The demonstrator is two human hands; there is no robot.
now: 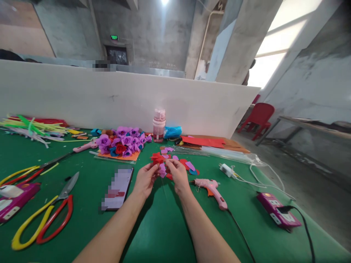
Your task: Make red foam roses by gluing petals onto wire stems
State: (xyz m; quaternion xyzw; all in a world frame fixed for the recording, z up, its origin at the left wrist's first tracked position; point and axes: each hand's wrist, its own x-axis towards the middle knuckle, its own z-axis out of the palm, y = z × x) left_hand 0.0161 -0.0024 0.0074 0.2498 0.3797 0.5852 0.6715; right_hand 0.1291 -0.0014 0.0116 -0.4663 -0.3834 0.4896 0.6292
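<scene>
Left hand (144,180) and right hand (178,176) meet at one purple petal (162,170).
Left to right: two pairs of scissors (62,197), one phone (117,189), the petal above the green table (162,228), pinched by the left hand, seemingly the right too; one pink glue gun (210,184), one far-right power strip (270,204).

I have a little purple piece (162,170) in my left grip (145,179), thin and a bit crinkly, and the fingertips of my right grip (178,174) are up by its top edge, though I can't tell how tight they pinch. Just past my left fingertips is a bunch of bright red petals (157,158) with pointy edges, and one small red scrap (169,176) is close by my right fingers. More loose petals (190,166), purple, red and blue, lie flat and messy on the green surface (161,233), right beside my right grip.
</scene>
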